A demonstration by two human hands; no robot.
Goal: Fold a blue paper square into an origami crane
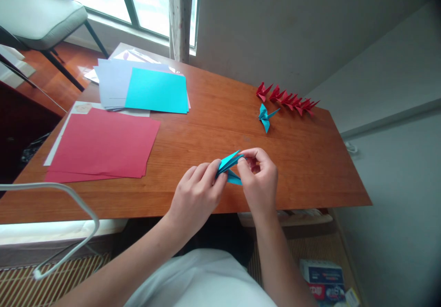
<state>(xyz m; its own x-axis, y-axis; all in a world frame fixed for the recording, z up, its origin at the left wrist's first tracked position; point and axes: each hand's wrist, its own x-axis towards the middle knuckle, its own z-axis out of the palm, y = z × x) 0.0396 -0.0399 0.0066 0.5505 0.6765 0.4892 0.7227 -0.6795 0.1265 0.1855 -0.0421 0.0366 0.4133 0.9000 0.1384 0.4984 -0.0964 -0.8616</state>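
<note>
A partly folded blue origami crane (228, 162) is held between my two hands over the front part of the table. My left hand (197, 190) grips its left end, fingers closed on the folded layers. With thumb and index finger, my right hand (259, 174) pinches a narrow point at the other end. Another flap slants down to the right below the pinch. My fingers hide parts of the folds. Beyond my hands stands a finished blue paper crane (264, 117), and behind it a row of several red paper cranes (289, 100).
Red paper sheets (103, 144) lie on the left of the wooden table (206, 109). Blue sheets (156, 91) rest on pale paper (112, 84) farther back. A white curved bar (81, 201) crosses the lower left. A wall borders the right side; boxes (324, 277) sit below.
</note>
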